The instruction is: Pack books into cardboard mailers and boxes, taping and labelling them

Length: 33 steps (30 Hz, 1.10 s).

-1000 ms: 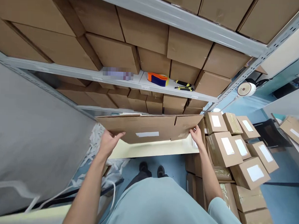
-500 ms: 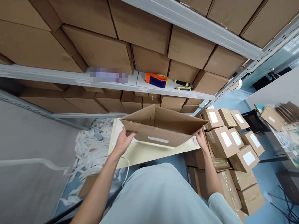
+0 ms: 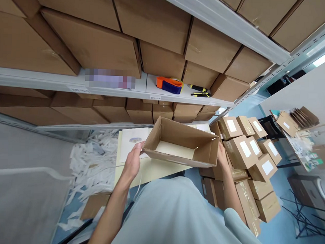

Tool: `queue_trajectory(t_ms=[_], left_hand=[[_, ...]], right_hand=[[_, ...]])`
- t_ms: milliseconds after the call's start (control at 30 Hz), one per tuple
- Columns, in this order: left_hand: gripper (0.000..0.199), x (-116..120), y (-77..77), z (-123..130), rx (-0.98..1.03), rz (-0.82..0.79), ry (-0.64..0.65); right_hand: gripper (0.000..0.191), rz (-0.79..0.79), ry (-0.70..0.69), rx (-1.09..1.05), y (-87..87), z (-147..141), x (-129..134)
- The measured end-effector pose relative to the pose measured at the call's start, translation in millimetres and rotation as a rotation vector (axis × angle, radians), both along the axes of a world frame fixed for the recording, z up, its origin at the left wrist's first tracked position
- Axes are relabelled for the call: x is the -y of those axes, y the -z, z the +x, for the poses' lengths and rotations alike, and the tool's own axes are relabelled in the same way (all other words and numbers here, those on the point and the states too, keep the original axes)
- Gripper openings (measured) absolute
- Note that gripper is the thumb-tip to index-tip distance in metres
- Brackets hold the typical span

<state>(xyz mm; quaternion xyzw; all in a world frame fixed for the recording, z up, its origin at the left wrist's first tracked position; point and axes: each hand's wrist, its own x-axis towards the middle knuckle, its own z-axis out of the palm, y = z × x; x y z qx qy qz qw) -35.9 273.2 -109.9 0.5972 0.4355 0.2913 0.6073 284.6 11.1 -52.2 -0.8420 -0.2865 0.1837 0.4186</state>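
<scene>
An unfolded cardboard box point(image 3: 187, 135) is held up over a pale yellow tabletop point(image 3: 152, 171). Through its open middle the tabletop shows, so both its top and its bottom stand open. My left hand point(image 3: 133, 161) grips the box's left end, thumb along the edge. At the opposite end my right hand point(image 3: 222, 158) is closed on the side wall, its fingers partly hidden behind the cardboard. A white sheet with a small printed picture point(image 3: 126, 154) lies on the tabletop beside my left hand.
Metal shelves point(image 3: 107, 81) packed with cartons rise ahead. An orange and blue tape dispenser point(image 3: 169, 85) and black-yellow utility knives point(image 3: 201, 92) lie on one shelf. Labelled cartons point(image 3: 240, 151) are stacked at right. White scraps point(image 3: 88, 165) cover the floor at left.
Both hands have tilted the box so its opening faces me more. Its squeezed shape has opened into a squarer rectangle, and the tabletop now shows through it.
</scene>
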Motion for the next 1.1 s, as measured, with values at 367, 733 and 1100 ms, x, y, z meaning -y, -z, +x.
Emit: queue_trajectory(t_ms=[367,733,1100], left_hand=[[0.037,8,-87.9,21,-0.499,0.498,-0.095],[0.045,51,-78.4,45,-0.781,0.705,-0.078],[0.045,52,-84.3,54,-0.922,0.715,0.085]], right_hand=[[0.031,-0.146,-0.232,0.348,-58.1,27,-10],[0.028,-0.440,-0.418,0.514,-48.1,74,-82],[0.050,-0.462,-0.444,0.520,-23.4,76,-101]])
